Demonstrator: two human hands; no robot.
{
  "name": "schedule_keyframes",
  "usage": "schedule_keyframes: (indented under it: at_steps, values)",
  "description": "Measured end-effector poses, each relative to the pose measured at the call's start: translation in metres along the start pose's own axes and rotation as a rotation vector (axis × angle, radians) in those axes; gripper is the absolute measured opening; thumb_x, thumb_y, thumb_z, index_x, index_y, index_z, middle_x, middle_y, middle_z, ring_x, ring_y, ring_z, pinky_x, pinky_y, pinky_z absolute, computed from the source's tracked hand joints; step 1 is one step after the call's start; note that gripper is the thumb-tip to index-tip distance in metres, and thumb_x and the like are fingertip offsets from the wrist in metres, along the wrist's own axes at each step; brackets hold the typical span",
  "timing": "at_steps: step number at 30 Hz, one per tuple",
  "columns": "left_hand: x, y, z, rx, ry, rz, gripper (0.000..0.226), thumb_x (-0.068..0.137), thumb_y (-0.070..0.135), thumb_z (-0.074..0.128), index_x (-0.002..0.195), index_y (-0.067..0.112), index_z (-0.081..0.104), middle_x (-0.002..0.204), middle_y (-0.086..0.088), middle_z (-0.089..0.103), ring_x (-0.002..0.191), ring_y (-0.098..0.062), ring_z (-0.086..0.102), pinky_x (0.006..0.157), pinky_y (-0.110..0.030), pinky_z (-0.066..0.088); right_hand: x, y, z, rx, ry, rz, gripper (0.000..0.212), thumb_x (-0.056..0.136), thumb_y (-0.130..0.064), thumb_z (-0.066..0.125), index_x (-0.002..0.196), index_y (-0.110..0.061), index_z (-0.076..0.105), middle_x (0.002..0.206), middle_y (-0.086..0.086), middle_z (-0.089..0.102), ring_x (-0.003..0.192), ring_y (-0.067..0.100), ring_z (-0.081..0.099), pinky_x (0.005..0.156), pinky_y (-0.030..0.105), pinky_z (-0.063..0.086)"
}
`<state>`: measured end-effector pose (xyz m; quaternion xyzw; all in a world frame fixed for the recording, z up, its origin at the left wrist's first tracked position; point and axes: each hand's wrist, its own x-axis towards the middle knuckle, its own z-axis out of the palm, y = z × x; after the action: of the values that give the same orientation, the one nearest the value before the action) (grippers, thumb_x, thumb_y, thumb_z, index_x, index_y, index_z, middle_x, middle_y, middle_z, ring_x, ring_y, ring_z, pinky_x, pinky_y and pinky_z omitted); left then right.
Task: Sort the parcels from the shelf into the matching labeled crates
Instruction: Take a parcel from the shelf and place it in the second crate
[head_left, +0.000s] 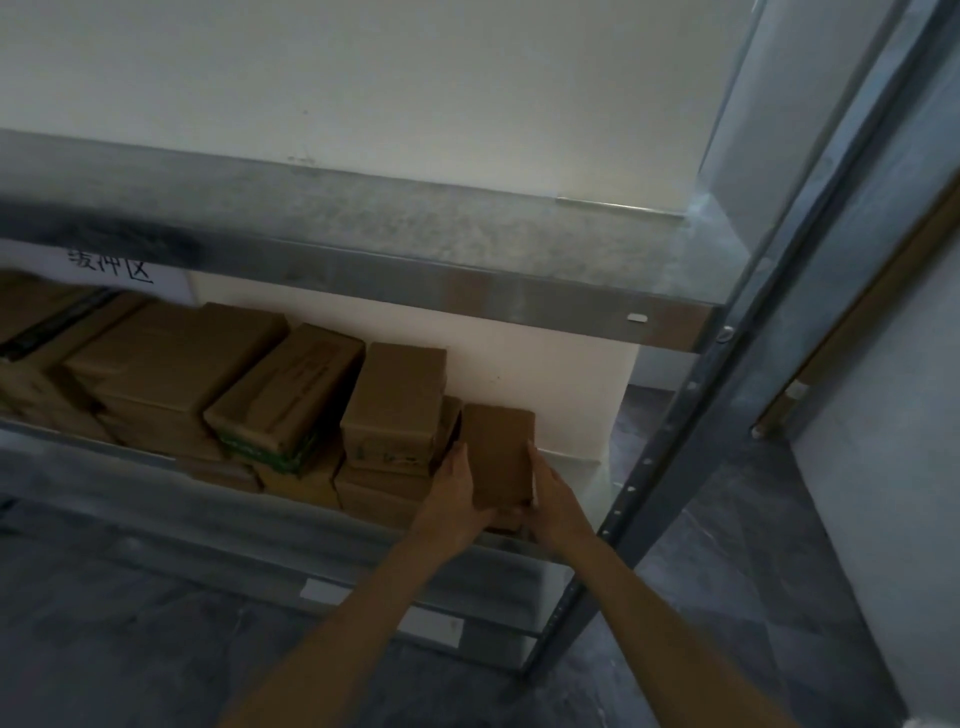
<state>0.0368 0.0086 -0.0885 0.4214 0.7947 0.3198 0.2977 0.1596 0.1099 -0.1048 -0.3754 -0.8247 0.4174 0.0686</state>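
metal shelf (415, 234): grey, galvanised
wall (363, 78): cream, behind the metal shelf
floor (753, 597): dark tiles, right of the metal shelf

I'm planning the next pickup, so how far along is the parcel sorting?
Done: nothing can be confirmed, since no crates are in view. In hand: the left hand and right hand hold one small parcel at the right end of the shelf. Left: many stacked parcels sit on that shelf, filling it leftward.

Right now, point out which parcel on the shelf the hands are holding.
The plain parcel at the row's right end: the left hand and right hand grip its sides. The other parcels lie stacked to its left, untouched.
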Motion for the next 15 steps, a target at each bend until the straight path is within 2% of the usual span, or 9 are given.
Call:
schedule_keyframes:
  at_steps: [3,5,7,8,9,11,13,15]
  values:
    - [0.015,-0.015,0.011,-0.061,0.03,-0.036,0.13,0.056,0.071,0.074,0.153,0.023,0.001,0.155,-0.002,0.024,0.139,-0.017,0.032,0.114,-0.043,0.031,0.0,0.011,-0.004,0.026,0.019,-0.036,0.091,0.092,-0.004,0.061,0.149,-0.022,-0.007,0.158,0.016,0.02,0.142,0.027,0.03,0.107,0.018,0.019]
    - [0.015,-0.009,0.01,-0.089,0.046,-0.064,0.14,0.049,0.077,0.073,0.154,0.021,0.0,0.156,-0.001,0.022,0.14,-0.016,0.03,0.116,-0.042,0.028,0.003,0.008,-0.004,0.117,0.014,-0.039,0.088,0.094,-0.012,0.061,0.153,-0.021,-0.004,0.159,0.009,0.018,0.141,0.019,0.028,0.108,0.014,0.017]
    - [0.012,0.003,0.003,-0.093,0.039,-0.076,0.133,0.059,0.049,0.086,0.153,0.014,0.0,0.156,-0.009,0.022,0.141,-0.023,0.029,0.115,-0.04,0.028,0.007,0.003,-0.003,0.255,0.036,-0.006,0.086,0.094,-0.021,0.063,0.154,-0.026,0.0,0.158,0.002,0.02,0.134,0.007,0.031,0.103,0.002,0.021]
    - [0.014,0.003,0.004,-0.103,0.046,-0.09,0.127,0.063,0.033,0.089,0.152,0.012,0.002,0.155,-0.013,0.024,0.14,-0.027,0.03,0.114,-0.039,0.029,0.009,0.0,-0.004,0.286,0.035,-0.003,0.092,0.091,-0.024,0.069,0.153,-0.028,0.001,0.156,-0.003,0.023,0.131,0.004,0.033,0.1,0.002,0.024]
    - [0.017,0.003,0.006,-0.123,0.057,-0.1,0.125,0.064,0.026,0.089,0.152,0.012,0.002,0.155,-0.014,0.025,0.139,-0.027,0.032,0.114,-0.039,0.03,0.011,-0.001,-0.005,0.274,0.016,-0.009,0.105,0.083,-0.025,0.077,0.153,-0.027,-0.001,0.152,-0.007,0.024,0.131,0.005,0.033,0.103,0.007,0.025]
    - [0.023,0.002,0.008,-0.166,0.066,-0.108,0.124,0.066,0.026,0.088,0.152,0.013,0.0,0.155,-0.011,0.025,0.139,-0.022,0.032,0.115,-0.031,0.025,0.013,-0.003,-0.006,0.217,-0.037,-0.02,0.124,0.071,-0.027,0.087,0.151,-0.026,-0.008,0.147,-0.008,0.025,0.134,0.008,0.032,0.109,0.02,0.025]
    - [0.025,0.003,0.01,-0.199,0.062,-0.11,0.119,0.069,0.025,0.086,0.152,0.012,0.002,0.154,-0.007,0.028,0.138,-0.018,0.032,0.111,-0.023,0.021,0.013,-0.005,-0.005,0.191,-0.056,-0.014,0.129,0.071,-0.027,0.087,0.149,-0.025,-0.016,0.151,-0.002,0.024,0.132,0.007,0.03,0.109,0.02,0.023]
    - [0.024,0.001,0.011,-0.199,0.055,-0.12,0.123,0.064,0.03,0.089,0.153,0.014,0.005,0.153,-0.004,0.03,0.137,-0.016,0.035,0.112,-0.024,0.024,0.012,-0.006,-0.004,0.161,-0.05,0.007,0.13,0.072,-0.026,0.086,0.148,-0.023,-0.019,0.158,0.005,0.018,0.136,0.01,0.028,0.11,0.02,0.022]
